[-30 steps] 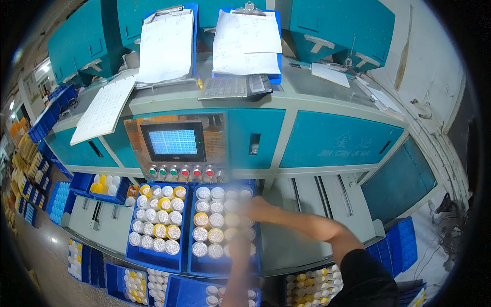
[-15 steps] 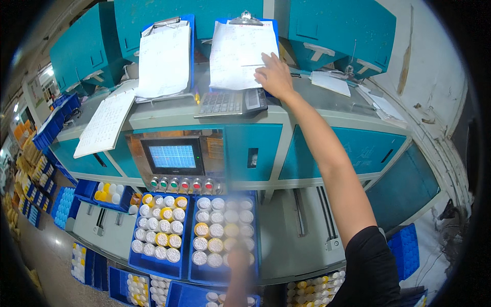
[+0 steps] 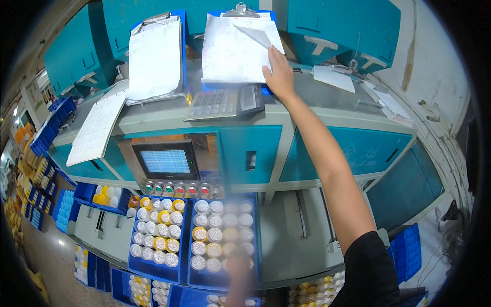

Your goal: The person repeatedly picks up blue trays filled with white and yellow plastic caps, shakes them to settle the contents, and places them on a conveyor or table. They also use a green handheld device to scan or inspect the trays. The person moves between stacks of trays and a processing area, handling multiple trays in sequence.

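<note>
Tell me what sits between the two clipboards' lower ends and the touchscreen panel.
In the head view, a grey calculator lies on the machine top between the clipboards and the screen.

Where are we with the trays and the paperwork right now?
Done: two blue trays below the control panel look nearly full of spools. In hand: the right hand rests on the clipboard sheets, one corner curled up. The left hand, blurred, hovers at the tray's front edge. No pen visible; nothing being written yet.

My right hand presses the white sheets on the clipboard, my fingers beside a folded corner. A grey calculator lies just below-left of them. My left hand blurs over a blue tray of capped bottles.
</note>
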Demonstrator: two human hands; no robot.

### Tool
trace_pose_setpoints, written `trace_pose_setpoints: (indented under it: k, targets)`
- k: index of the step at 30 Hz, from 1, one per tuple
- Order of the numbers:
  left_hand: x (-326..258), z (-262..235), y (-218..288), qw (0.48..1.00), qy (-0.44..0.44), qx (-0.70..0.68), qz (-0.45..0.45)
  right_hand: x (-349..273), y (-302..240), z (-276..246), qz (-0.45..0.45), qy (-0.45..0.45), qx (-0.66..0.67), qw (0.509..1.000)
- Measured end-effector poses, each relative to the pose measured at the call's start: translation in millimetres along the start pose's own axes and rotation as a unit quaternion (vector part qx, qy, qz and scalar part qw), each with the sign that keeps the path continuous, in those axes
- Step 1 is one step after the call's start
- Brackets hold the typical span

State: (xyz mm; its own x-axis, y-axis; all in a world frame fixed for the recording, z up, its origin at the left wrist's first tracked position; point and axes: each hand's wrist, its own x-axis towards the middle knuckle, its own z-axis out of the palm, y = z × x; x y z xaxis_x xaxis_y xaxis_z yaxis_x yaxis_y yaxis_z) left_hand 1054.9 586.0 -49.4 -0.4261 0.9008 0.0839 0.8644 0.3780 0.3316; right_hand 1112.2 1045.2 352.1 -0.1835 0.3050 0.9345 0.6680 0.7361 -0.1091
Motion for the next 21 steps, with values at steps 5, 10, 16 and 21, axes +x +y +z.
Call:
trace_pose_setpoints:
  k: [5,10,16,21]
  targets:
    - [-1,6,-4,0.999,-0.028,0.022,0.003,1,0,-1,0.006,0.014,-0.028,0.999]
    - [-2,1,-1,1.000,-0.010,0.011,0.001,4,-3,-4,0.004,0.032,0.018,0.999]
    - [-4,2,-3,1.000,-0.007,0.007,0.009,6,-8,-10,-0.079,0.101,-0.117,0.985]
    - [-4,-3,-3,0.999,-0.036,-0.014,0.017,8,-13,-11,-0.089,0.110,-0.151,0.978]
